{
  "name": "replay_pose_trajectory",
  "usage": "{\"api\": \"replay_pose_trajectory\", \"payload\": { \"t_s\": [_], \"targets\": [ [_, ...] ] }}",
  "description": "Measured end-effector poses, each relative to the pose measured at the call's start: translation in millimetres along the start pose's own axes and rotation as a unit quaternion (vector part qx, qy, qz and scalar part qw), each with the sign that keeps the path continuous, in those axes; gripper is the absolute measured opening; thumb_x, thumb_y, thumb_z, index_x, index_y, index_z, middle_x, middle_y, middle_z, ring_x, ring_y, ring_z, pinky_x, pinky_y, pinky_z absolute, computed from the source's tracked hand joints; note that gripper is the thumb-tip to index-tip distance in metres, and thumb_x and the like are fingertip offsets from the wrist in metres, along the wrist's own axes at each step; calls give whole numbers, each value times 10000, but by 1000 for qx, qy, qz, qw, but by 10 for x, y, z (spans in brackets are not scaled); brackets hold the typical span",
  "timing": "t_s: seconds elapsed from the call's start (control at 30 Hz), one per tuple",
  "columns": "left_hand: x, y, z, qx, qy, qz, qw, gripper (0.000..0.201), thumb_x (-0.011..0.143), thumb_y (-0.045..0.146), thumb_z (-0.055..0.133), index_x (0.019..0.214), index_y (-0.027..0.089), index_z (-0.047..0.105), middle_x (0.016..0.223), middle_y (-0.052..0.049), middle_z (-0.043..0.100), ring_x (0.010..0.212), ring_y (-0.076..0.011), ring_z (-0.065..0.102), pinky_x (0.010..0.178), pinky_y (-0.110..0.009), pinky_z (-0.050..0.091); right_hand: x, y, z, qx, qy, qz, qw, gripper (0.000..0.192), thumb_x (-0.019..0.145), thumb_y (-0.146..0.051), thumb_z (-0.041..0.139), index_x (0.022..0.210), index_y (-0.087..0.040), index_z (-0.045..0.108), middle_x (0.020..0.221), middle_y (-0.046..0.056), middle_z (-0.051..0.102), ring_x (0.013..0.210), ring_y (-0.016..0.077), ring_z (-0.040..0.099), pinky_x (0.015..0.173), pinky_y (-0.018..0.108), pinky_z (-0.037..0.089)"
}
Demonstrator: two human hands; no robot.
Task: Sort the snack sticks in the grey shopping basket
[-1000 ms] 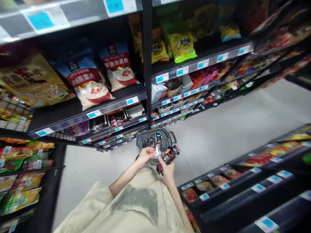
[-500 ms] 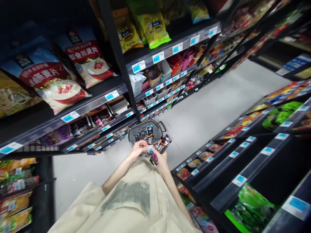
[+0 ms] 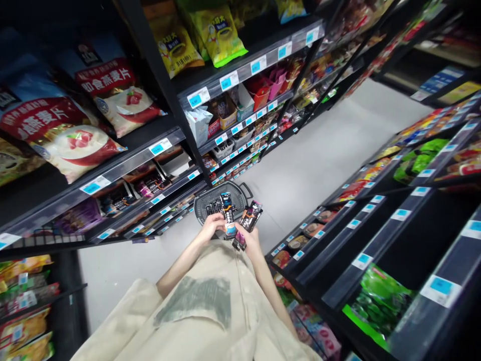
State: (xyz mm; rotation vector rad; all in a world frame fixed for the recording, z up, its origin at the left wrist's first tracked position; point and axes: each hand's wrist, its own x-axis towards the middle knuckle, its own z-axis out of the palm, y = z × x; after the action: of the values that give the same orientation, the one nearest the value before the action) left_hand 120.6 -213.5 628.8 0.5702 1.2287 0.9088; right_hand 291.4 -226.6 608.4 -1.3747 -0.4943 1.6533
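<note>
I stand in a shop aisle and look down at both hands held in front of me. My left hand grips a black sachet with a blue and orange end, held upright. My right hand holds a small bunch of black and purple sachets, fanned out. The two hands are close together, almost touching. Just beyond them a grey plastic basket with a handle stands on the floor, with several dark sachets inside. My cream shirt fills the bottom of the view.
Black shelves on the left carry large oat bags, yellow snack bags and small boxes. Lower shelves on the right hold green packets and bowls. The grey floor runs away between them.
My view has swung right and down, so the left shelves slid leftward and the right shelves came closer. Both hands keep their sachets over the basket, nearly unchanged.
</note>
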Motion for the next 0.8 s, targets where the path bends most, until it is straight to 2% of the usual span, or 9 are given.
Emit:
{"api": "replay_pose_trajectory", "payload": {
  "t_s": [0.27,0.4,0.57,0.8],
  "targets": [
    [-10,93,50,77,-53,-18,996,218,679,307,761,705,160,602,651,-11,627,596,-154,619,643,-286,511,64,-103,-85,-53,-8,-11,999,422,538,-380,942,831,-148,745,774,51,751,696,222,688,689,326,553],
    [-27,55,72,80,-37,5,996,260,686,333,768,758,180,569,719,19,597,637,-127,583,602,-232,470,26,-77,-18,-60,8,-14,998,399,535,-359,925,819,-148,742,762,55,752,699,233,694,663,325,552],
    [-62,6,72,87,-4,13,996,300,752,455,725,792,185,602,734,9,590,685,-149,581,587,-237,481,-25,-36,78,-43,26,-15,999,373,530,-313,893,824,-142,738,790,61,759,700,225,686,671,325,555],
    [-104,66,42,81,-2,14,997,267,736,412,724,737,169,613,700,10,586,635,-139,577,601,-249,493,-95,-71,124,-3,-1,-6,1000,425,557,-345,916,886,-142,739,866,68,778,765,242,709,721,339,561]
  ]
}}
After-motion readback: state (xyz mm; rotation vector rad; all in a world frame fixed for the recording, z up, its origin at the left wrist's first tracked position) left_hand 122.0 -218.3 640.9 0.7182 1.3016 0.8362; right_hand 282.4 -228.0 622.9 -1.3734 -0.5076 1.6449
